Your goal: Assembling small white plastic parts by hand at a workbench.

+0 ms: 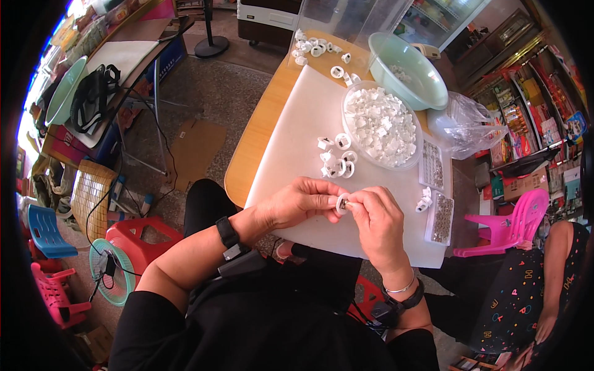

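Note:
Over the near part of the white-covered table, my left hand (307, 203) pinches a small white round plastic part (342, 204) by its rim. The thumb and fingertips of my right hand (377, 216) close on the same part from the other side; whether they hold a smaller piece is hidden. Just beyond my hands lies a group of similar white round parts (334, 164) with dark centres. Farther off, a round tub (413, 162) is heaped with small white plastic pieces (380, 123). Right of it are two clear trays (440, 216) of small metallic pieces, with a white part (424, 200) beside them.
A pale green basin (427, 86) stands behind the tub, beside a clear plastic bag (464, 127). More white parts (315, 46) lie at the table's far end. A person (526, 290) sits at right near a pink chair (510, 222). A red stool (139, 238) stands left.

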Demonstrator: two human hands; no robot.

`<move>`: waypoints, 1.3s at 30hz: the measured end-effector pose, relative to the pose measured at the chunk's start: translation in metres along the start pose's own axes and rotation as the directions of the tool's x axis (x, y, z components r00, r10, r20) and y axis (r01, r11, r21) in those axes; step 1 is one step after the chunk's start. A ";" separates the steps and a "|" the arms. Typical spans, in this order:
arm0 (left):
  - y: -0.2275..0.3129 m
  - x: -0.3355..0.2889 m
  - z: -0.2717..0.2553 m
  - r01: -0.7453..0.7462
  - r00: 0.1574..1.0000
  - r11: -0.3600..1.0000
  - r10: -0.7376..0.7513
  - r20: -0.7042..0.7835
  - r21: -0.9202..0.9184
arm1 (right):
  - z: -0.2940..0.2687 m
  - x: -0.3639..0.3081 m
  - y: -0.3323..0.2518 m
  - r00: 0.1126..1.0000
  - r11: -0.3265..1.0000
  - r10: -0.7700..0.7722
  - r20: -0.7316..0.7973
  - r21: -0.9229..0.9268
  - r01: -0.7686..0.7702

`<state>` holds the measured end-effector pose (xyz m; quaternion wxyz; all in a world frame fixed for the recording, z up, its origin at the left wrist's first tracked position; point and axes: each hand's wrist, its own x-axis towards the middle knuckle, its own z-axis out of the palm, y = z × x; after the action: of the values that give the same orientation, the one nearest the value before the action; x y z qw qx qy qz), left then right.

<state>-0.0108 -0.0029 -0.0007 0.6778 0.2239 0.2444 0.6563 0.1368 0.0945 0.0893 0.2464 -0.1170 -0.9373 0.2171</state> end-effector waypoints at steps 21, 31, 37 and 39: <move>0.004 -0.003 0.006 0.025 0.999 0.993 -0.022 -0.028 0.112 | 0.005 -0.009 0.016 0.816 0.611 0.486 0.311 0.547 -0.572; 0.004 -0.002 0.004 0.010 1.000 0.997 -0.008 0.023 -0.080 | 0.010 -0.014 0.019 0.899 0.707 0.417 0.135 0.574 -0.414; 0.004 -0.002 0.006 -0.008 1.000 0.998 0.009 0.023 -0.056 | 0.005 -0.009 0.000 0.961 0.883 0.273 0.038 0.386 -0.266; 0.006 -0.002 0.008 -0.013 0.999 0.999 0.015 0.032 -0.052 | 0.009 -0.010 0.002 0.974 0.925 0.225 0.003 0.313 -0.215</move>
<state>-0.0104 -0.0049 0.0089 0.6827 0.2187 0.2145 0.6634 0.1413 0.0901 0.0767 0.2511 -0.1846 -0.8681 0.3864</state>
